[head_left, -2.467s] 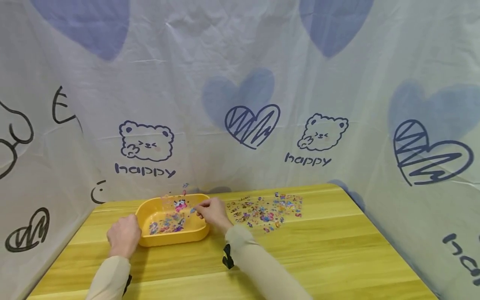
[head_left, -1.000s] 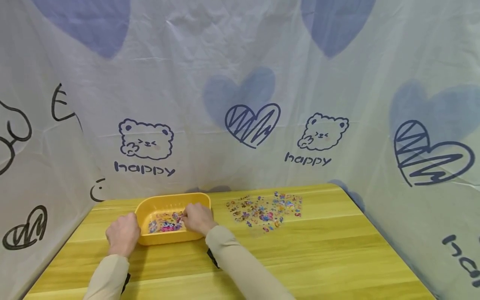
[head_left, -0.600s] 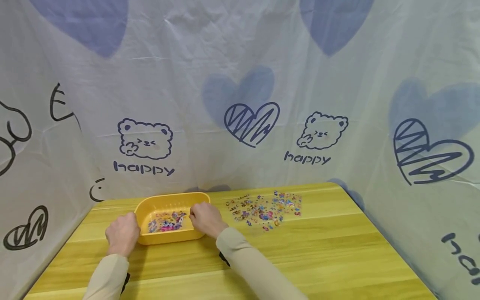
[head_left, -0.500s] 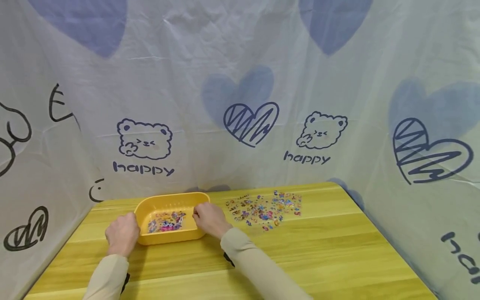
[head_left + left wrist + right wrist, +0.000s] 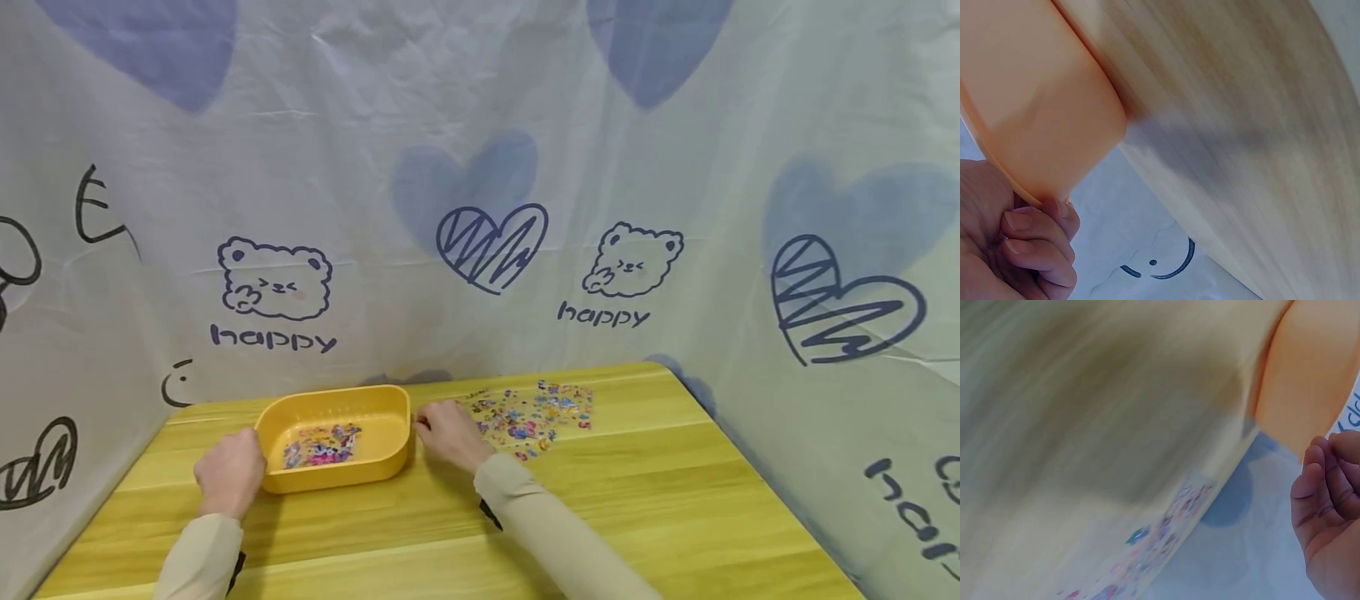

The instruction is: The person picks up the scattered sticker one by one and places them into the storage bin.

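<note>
In the head view, a yellow basin [image 5: 333, 479] stands at the table's left part, with small colourful sticker-like pieces [image 5: 324, 447] on its floor. My left hand [image 5: 231, 473] grips the left end of its rim; the left wrist view has this hand [image 5: 1019, 244] with fingers curled round the rim of the basin [image 5: 1041, 106]. Just outside the basin's right end is my right hand [image 5: 453, 435]. Seen from the right wrist, that hand [image 5: 1332, 512] has loosely bent fingers near the basin [image 5: 1304, 369], and no thing shows between them.
Clear sheets with many small colourful figures [image 5: 564, 404] lie on the yellow wood-grain table [image 5: 630, 500], right of the right hand, which partly covers them. A pale cloth [image 5: 375, 208] printed with hearts and bears hangs behind the table and along both sides.
My right hand came down into the basin, then moved out rightward past its right rim. The figured sheet it held now lies inside. My left hand stays on the rim; the head view shifted slightly.
</note>
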Motion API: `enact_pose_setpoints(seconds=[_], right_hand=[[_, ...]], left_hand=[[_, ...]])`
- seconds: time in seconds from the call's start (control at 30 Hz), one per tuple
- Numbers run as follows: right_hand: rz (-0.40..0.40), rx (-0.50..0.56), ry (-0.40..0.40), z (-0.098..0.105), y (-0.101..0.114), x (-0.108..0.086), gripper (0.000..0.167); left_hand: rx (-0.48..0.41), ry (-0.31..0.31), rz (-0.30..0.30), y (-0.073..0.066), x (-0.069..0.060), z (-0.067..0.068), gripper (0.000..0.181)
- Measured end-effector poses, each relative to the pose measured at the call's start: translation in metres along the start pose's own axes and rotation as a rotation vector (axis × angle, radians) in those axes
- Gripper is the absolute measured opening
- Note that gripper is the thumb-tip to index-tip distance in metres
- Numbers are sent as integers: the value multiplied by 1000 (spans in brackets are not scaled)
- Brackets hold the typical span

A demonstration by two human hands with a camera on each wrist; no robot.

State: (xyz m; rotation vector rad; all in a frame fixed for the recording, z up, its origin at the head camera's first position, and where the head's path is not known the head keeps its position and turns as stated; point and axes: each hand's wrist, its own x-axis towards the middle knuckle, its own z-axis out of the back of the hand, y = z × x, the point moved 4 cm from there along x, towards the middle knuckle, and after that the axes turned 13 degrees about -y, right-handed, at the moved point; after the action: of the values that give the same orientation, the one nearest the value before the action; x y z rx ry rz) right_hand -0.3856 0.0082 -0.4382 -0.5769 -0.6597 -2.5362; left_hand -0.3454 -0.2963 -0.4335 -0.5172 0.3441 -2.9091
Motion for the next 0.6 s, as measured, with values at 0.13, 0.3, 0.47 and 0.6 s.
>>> enact_pose_setpoints(seconds=[0.13,0.3,0.47,0.6], right_hand=[[-19,6,11,1,-15,-6,14],[-77,36,18,11,-43,-15,15],[-184,63,47,22,-77,-24,17],[-249,48,62,32,-101,-30,18]], left_hand=[[5,-10,-14,2,0,3,16],[1,-11,-16,0,1,5,16],[1,-13,-17,0,1,4,18],[0,-22,-18,0,1,3,18]])
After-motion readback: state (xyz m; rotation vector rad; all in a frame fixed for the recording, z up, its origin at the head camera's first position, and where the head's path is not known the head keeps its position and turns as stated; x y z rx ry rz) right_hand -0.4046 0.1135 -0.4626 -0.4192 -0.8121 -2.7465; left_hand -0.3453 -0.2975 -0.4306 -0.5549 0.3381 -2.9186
